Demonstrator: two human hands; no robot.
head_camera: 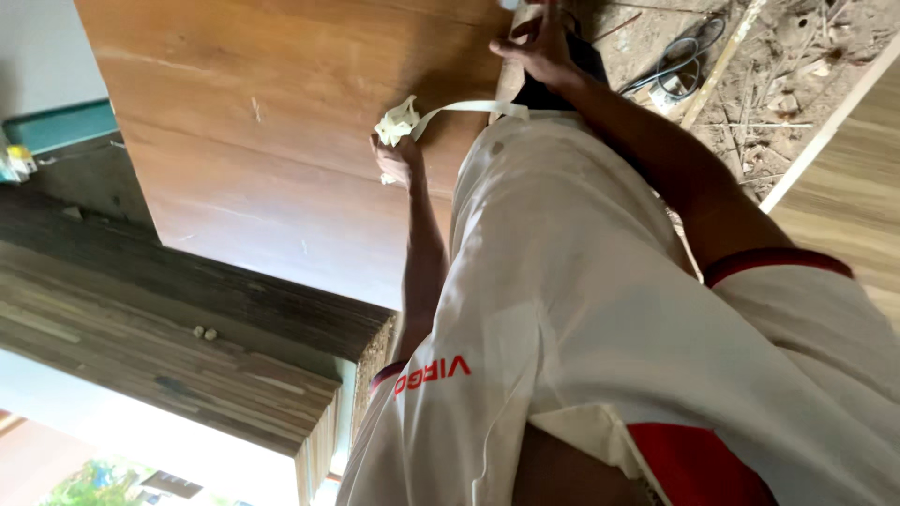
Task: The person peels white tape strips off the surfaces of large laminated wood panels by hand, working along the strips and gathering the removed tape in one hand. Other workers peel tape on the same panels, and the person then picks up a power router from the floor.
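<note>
Edge tape [469, 106], a thin pale cream strip, runs flat from the board's edge to your left hand [398, 157], where it bunches into a crumpled wad [397, 122]. Your left hand is clamped on that wad, fingers curled shut around it, resting against the face of the board. Your right hand [539, 45] sits at the top of the view, fingers drawn together and pinching at the board's edge where the strip begins; what exactly lies under the fingertips cannot be told.

Laminated board [281, 122]: large, flat, warm brown wood-grain finish, smooth with a slight sheen and a few small pale nicks. Its lower edge is straight and meets a darker, rougher grained panel [141, 319] with a striped lighter face below it. A second light wood-grain panel [853, 178] with a pale straight edge stands at the right.

Your white shirt [581, 309] fills the centre, with red trim at the sleeve and red lettering on the left sleeve.

Floor [787, 84] is dusty and littered with wood scraps; a black cable [680, 61] lies coiled there, near your right hand. Open room is tight: your body is pressed close against the board's edge, with clear board surface only to the left of your left hand.
</note>
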